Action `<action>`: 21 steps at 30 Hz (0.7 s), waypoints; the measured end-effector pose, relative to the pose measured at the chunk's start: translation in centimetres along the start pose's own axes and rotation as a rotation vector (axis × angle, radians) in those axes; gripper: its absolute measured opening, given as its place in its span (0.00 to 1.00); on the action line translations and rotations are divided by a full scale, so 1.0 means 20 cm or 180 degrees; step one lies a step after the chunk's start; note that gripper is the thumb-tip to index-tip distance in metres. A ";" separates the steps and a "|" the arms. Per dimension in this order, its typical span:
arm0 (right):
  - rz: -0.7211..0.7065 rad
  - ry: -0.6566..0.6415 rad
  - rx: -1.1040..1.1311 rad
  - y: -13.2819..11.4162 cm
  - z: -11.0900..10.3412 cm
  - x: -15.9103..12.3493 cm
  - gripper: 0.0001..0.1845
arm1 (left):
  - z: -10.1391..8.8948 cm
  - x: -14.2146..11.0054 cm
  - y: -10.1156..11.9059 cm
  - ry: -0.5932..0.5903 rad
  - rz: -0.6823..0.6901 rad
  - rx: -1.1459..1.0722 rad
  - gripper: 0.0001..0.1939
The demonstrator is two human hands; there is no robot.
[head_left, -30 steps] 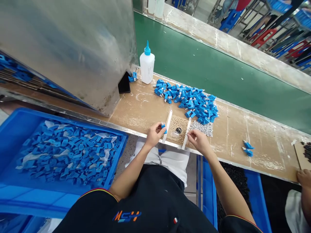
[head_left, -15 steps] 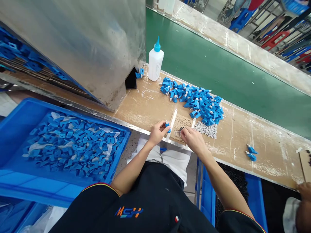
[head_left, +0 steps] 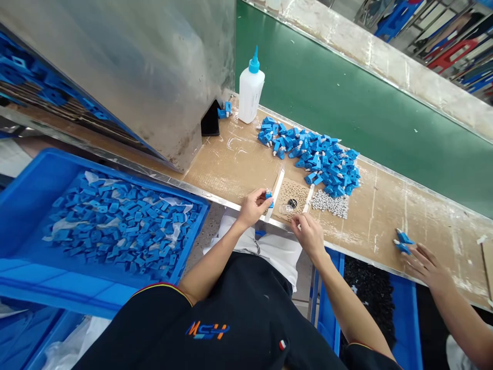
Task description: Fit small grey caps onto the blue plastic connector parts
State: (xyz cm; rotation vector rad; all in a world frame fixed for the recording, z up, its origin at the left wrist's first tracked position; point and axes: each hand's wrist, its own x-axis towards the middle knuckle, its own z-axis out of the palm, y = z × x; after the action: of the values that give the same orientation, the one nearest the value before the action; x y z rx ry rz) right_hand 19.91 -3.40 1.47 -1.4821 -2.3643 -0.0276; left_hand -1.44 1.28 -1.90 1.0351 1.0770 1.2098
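Back came the right hand [head_left: 309, 232] from the round black piece [head_left: 292, 203], its grip too small to read, while the left hand [head_left: 254, 208] stayed clamped on a blue plastic block [head_left: 268, 195] over the desk [head_left: 223, 172], seemingly unfinished.

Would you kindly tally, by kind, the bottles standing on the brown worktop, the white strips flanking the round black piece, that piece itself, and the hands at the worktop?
White bottle: 1
White strips: 2
Round black piece: 1
Left hand, right hand and co-worker's hand: 3
Total: 7
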 end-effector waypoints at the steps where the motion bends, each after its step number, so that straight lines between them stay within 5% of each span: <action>1: 0.0065 -0.0021 0.0007 -0.01 0.02 0.00 0.13 | 0.00 0.00 0.00 -0.0004 -0.0003 0.0008 0.13; 7: 0.0127 -0.0205 0.0012 -0.04 0.09 0.02 0.15 | 0.00 0.00 0.00 0.0010 -0.0011 0.0038 0.13; 21: -0.0165 -0.0364 -0.0215 -0.02 0.06 0.02 0.16 | 0.00 -0.01 -0.01 -0.0001 -0.0049 -0.0122 0.14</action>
State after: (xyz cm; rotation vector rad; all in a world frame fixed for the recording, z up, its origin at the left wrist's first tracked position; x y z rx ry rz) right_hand 18.93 -2.94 0.54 -1.4897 -2.5156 -0.0368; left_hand -1.46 1.15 -2.11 0.9958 1.0559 1.2133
